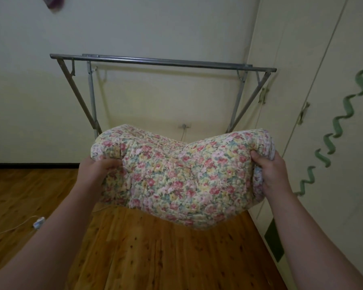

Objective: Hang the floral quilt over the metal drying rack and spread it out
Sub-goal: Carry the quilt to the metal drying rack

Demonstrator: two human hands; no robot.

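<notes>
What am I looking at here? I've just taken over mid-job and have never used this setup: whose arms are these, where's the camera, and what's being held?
There is one picture, from a camera worn on a person's head, looking forward and down. No machine is involved: the arms are the person's own. The left hand and right hand each grip one end of the folded floral quilt, held up in the air. Behind it stands the metal drying rack, bare, against the wall. Below is a wooden floor, with a white cable lying at the left.

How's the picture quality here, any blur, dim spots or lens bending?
Head view: dim, yellowish indoor light; wide-angle bending curves the drying rack bars and the cabinet doors; the purple thing at top left is blurred; the floral quilt and both hands look reasonably sharp.
</notes>
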